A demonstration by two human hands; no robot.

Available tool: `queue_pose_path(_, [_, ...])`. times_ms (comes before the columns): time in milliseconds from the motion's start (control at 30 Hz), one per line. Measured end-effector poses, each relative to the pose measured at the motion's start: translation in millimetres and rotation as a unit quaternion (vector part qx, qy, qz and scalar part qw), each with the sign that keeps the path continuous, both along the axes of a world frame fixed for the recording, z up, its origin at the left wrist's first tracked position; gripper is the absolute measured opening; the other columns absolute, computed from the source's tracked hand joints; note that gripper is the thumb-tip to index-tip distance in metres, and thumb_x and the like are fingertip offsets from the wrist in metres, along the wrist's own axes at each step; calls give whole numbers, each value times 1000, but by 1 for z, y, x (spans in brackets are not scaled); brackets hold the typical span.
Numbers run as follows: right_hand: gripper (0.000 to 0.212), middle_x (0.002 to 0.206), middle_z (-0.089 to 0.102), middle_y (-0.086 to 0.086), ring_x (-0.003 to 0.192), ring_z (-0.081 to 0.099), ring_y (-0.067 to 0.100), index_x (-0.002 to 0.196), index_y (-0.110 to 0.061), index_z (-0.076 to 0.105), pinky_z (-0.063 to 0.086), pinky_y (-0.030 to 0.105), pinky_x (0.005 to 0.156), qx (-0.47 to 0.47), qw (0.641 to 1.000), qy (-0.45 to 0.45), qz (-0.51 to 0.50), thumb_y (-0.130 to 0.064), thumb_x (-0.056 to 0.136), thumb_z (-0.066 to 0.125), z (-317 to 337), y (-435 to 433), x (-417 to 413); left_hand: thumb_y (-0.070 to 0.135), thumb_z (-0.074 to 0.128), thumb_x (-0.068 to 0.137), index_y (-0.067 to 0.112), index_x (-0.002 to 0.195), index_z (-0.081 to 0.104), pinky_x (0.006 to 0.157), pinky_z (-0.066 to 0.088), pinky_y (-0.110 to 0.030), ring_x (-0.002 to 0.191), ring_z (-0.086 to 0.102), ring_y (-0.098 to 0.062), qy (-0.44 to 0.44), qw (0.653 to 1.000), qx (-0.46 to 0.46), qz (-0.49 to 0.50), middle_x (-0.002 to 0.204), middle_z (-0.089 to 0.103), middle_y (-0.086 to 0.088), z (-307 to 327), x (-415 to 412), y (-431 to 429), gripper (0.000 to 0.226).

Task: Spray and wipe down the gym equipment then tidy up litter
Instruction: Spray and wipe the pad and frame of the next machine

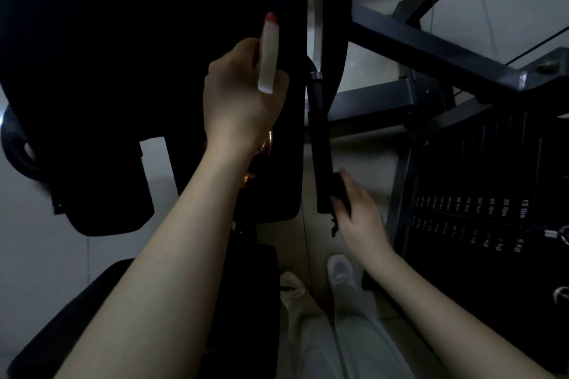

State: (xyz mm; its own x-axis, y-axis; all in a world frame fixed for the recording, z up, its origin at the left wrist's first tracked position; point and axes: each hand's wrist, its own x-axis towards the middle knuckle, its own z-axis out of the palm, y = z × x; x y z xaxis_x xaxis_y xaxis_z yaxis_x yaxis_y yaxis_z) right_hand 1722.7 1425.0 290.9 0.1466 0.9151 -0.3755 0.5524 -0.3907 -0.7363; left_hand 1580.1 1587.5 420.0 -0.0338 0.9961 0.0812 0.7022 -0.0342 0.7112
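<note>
black bar (318, 138) of the machine: long axis runs near upright in the head view, top end by a metal collar, bottom end free, leaning a little rightward toward the bottom. dark cloth (341, 194) sits at that bottom end, touching the bar's right side, a loose tail of it hanging below. right hand (361, 218) holds the cloth, fingers wrapped on it and pressing it to the bar; edges blurred, so exact finger placement not readable. this hand is the nearer one to the bar by far. judgement: wipe stroke would run along the bar's length, upward from the present contact, since almost the whole bar lies above the cloth. spray bottle (268, 55) lies left of the bar, near its top end but apart from it, white head and red nozzle pointing up and away at the dark back pad (138, 40), not at the bar. left hand (240, 92) grips the bottle round the neck, amber body showing under the wrist. weight stack (480, 209) stands just right of the right hand; grey frame (431, 49) crosses above it.
</note>
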Motion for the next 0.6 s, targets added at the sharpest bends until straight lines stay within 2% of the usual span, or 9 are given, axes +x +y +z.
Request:
queue_pose_path(33, [45, 132, 50, 0, 116, 50, 12, 144, -22, 35, 40, 22, 94, -57, 994, 76, -61, -24, 100, 43, 2, 8, -4, 21, 56, 79, 18, 84, 60, 56, 46, -27, 64, 59, -11, 2, 1000, 0, 4, 68, 58, 9, 0, 1, 0, 7])
queue_pose_path(100, [38, 121, 58, 1, 97, 58, 10, 138, -25, 40, 47, 19, 77, -134, 954, 202, -175, -31, 101, 38, -7, 20, -12, 20, 56, 79, 14, 88, 63, 58, 48, -29, 67, 61, -14, 1, 1000, 5, 8, 73, 62, 5, -2, 2, 0, 13])
queue_pose_path(167, [41, 109, 61, 7, 88, 60, 18, 133, -16, 47, 49, 27, 71, -186, 898, 289, -274, -38, 101, 34, -16, 28, -13, 21, 56, 78, 15, 88, 64, 58, 48, -30, 66, 61, -13, -6, 1000, 8, 9, 72, 61, 6, -2, 1, 0, 15])
queue_pose_path(300, [48, 98, 64, 20, 87, 60, 32, 104, -8, 60, 45, 46, 88, -292, 742, 491, -350, -46, 99, 33, -25, 24, 3, 21, 56, 79, 20, 83, 59, 55, 44, -26, 60, 55, -5, 6, 1000, 3, 5, 64, 54, 12, -3, 1, 0, 5])
queue_pose_path(400, [51, 102, 63, 21, 94, 59, 34, 104, -5, 61, 38, 50, 101, -304, 690, 550, -359, -49, 96, 35, -31, 16, 2, 19, 57, 79, 19, 82, 58, 53, 40, -23, 58, 53, -5, 11, 1000, 12, 1, 63, 52, 13, -3, 1, -1, 3])
queue_pose_path(433, [50, 96, 64, 19, 89, 60, 32, 100, -5, 62, 43, 47, 96, -300, 674, 567, -366, -48, 96, 37, -30, 14, 0, 18, 57, 79, 18, 82, 59, 52, 39, -21, 57, 52, -5, 15, 1000, 15, 0, 62, 51, 13, -3, 2, -1, 4])
queue_pose_path(500, [40, 72, 59, 9, 66, 57, 22, 83, -8, 60, 52, 35, 69, -292, 648, 602, -363, -44, 92, 48, -29, 12, -7, 18, 57, 78, 14, 83, 61, 51, 38, -20, 55, 52, -5, 25, 1000, 15, 2, 62, 51, 13, -4, 3, -1, 7])
queue_pose_path(533, [37, 60, 52, 4, 52, 52, 17, 73, -10, 55, 48, 28, 54, -280, 631, 628, -358, -42, 91, 51, -30, 10, -12, 18, 56, 78, 13, 84, 62, 53, 40, -21, 56, 53, -8, 27, 1000, 16, 3, 63, 52, 12, -5, 3, 0, 9])
queue_pose_path(600, [46, 46, 44, 0, 35, 44, 13, 60, -11, 51, 37, 18, 36, -269, 609, 634, -395, -39, 95, 40, -31, 8, -22, 19, 55, 78, 12, 86, 63, 56, 46, -29, 59, 57, -11, 19, 1000, 17, -2, 66, 56, 8, -4, 3, 0, 13])
